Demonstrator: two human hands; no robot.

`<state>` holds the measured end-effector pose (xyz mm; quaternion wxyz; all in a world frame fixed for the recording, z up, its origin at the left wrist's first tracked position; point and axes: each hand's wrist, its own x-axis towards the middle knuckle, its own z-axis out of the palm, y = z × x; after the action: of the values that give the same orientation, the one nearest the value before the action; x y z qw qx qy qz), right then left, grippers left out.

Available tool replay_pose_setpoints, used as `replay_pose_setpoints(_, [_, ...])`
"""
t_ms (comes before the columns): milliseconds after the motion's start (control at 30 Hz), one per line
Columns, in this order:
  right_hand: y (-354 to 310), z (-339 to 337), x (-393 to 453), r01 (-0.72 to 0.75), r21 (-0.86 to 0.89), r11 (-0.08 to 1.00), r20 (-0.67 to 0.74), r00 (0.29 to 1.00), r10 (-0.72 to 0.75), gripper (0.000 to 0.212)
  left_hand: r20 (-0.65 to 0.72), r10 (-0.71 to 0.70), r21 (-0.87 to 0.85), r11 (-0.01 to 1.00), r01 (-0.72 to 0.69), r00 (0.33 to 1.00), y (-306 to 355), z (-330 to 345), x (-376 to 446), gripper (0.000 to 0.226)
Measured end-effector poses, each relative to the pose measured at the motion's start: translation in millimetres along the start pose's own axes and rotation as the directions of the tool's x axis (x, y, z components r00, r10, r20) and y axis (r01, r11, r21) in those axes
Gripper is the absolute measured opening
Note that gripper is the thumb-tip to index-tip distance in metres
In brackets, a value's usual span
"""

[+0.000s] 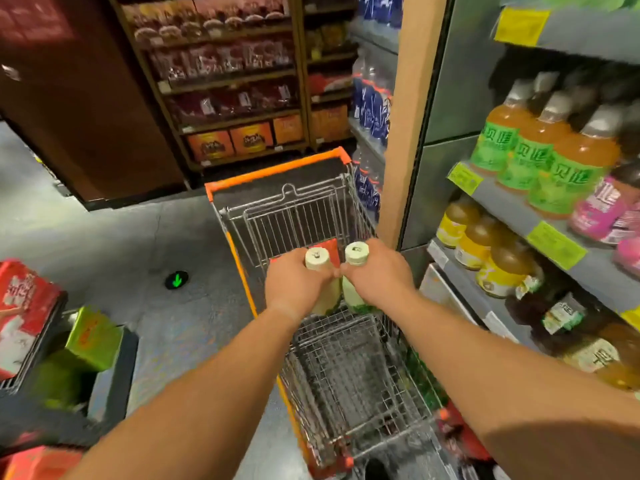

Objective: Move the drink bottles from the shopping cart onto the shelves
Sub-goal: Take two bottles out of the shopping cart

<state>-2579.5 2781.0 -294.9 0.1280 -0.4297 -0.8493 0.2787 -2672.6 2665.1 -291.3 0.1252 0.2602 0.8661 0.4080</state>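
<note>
A grey shop floor (104,237) ran between a wooden rack of packaged goods (225,81) at the back and grey metal shelves (519,216) of drinks on the right. Over the wire shopping cart (346,375), with its orange rim, both arms reached forward. The left hand (294,282) was curled round the neck of a pale green bottle (317,259), and the right hand (377,273) gripped a second bottle (356,252) the same way, just under its white cap. The two hands met at the knuckles, so the bottles stood side by side, upright, above the cart's basket. Their lower bodies showed below the fingers, against the wire. To the right of the grips, orange drinks with green labels (540,157) lined an upper shelf, with pink-labelled bottles (602,206) beside them and yellow-labelled ones (474,247) on the shelf beneath. Well to the left of the hands, red and green cartons (52,323) were stacked, and a green arrow marker (177,280) lay on the floor.
</note>
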Motion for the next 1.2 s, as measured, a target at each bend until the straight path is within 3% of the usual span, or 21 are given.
replay_pose_setpoints(67, [23, 40, 50, -0.014, -0.027, 1.0, 0.037, 0.999, 0.015, 0.042, 0.021, -0.072, 0.003, 0.997, 0.072, 0.997, -25, 41, 44, 0.021])
replay_pose_setpoints(233, [89, 151, 150, -0.1, -0.006, 0.995, 0.12, 0.988, 0.1, 0.021, 0.009, -0.226, 0.02, 0.974, 0.226, 0.974, -115, 145, 139, 0.035])
replay_pose_setpoints(467, [181, 317, 236, -0.235, 0.063, 0.97, 0.109, 0.968, 0.228, 0.029, 0.053, -0.292, 0.126, 0.95, 0.284, 0.955, -265, 274, 224, 0.037])
replay_pose_setpoints(600, [206, 383, 267, -0.264, 0.033, 0.964, 0.064, 0.963, 0.262, 0.039, 0.037, -0.292, 0.12, 0.951, 0.286, 0.956, -315, 325, 253, 0.037])
replay_pose_setpoints(767, [232, 419, 295, -0.262, -0.028, 0.965, 0.078, 0.961, 0.263, 0.04, 0.08, -0.284, 0.107, 0.955, 0.275, 0.955, -336, 365, 280, 0.033])
replay_pose_setpoints(1000, [243, 417, 323, -0.281, -0.112, 0.953, 0.067, 0.955, 0.29, 0.043, 0.143, -0.268, 0.019, 0.963, 0.268, 0.953, -325, 388, 301, 0.04])
replay_pose_setpoints(1200, [233, 407, 313, -0.238, -0.172, 0.956, 0.112, 0.959, 0.259, 0.071, 0.202, -0.308, 0.02, 0.95, 0.31, 0.93, -326, 389, 293, 0.057])
